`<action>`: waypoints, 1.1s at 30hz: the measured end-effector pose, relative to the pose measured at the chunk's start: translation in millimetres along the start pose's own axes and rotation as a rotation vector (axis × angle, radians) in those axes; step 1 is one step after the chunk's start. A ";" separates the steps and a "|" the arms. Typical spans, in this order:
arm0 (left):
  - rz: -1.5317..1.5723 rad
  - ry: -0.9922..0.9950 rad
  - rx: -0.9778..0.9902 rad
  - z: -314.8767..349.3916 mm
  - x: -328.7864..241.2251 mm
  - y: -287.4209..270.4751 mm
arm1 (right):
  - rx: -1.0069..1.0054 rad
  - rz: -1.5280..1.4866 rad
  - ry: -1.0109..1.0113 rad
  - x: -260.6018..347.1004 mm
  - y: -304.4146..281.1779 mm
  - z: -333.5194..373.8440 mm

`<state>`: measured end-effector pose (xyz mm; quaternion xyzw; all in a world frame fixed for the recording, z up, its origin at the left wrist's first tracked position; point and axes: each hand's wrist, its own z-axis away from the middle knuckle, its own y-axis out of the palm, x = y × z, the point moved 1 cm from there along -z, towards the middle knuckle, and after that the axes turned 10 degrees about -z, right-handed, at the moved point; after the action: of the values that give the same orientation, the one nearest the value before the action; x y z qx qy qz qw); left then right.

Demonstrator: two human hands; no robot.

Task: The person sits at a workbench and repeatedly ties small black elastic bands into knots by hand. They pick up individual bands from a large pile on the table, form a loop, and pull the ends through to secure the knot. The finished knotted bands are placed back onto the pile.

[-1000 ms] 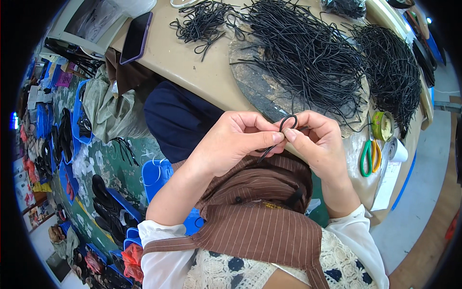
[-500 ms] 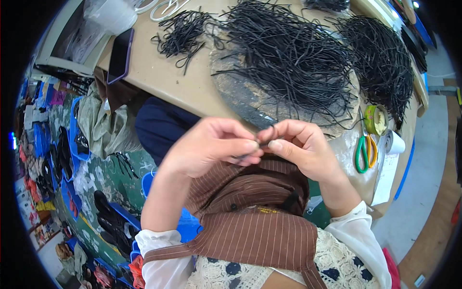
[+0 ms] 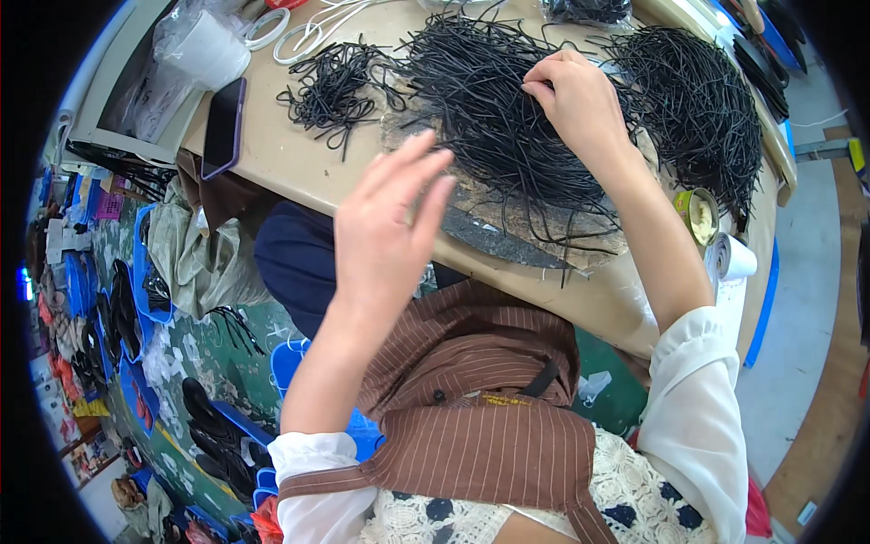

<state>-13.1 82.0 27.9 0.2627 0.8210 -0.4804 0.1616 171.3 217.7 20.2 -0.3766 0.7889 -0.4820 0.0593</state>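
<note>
A large heap of thin black cords [image 3: 489,118] lies on a worn round board [image 3: 489,227] on the table. Over the far right part of this heap, my right hand [image 3: 580,100] is closed, thumb and forefinger pinched on a black cord. My left hand [image 3: 385,222] is raised in front of the board, left of the heap, with its fingers apart and nothing in them. A smaller tangle of black cords [image 3: 335,86] lies left of the heap. To its right sits another big bundle of black cords [image 3: 702,118].
A phone [image 3: 224,127] lies at the table's left edge, near a white plastic cup [image 3: 210,50]. An open tin [image 3: 696,216] and a white roll [image 3: 732,257] stand at the right. Blue bins [image 3: 136,390] line the green floor on the left.
My hands were together above my lap, fingering a short dark cord; now they are apart. The right has reached forward to the heap, while the left has lifted and opened.
</note>
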 end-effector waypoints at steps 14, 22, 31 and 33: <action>0.270 0.195 0.177 5.5 -20.8 -33.2 | 0.893 -1.479 0.678 85.1 -90.2 52.7; 0.726 -0.590 0.518 52.3 2.9 -12.9 | 0.657 -2.103 0.888 76.0 -41.8 85.9; 0.490 -0.504 0.679 40.3 -2.7 -28.0 | 0.861 -1.019 0.464 94.5 -57.6 57.9; 0.530 -0.507 0.644 38.2 -4.1 -30.1 | 0.981 -1.101 0.391 90.4 -49.2 57.5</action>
<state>-26.9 35.4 32.6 0.3740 0.4703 -0.7012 0.3839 159.8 105.2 53.9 -0.5540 0.1788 -0.7952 -0.1699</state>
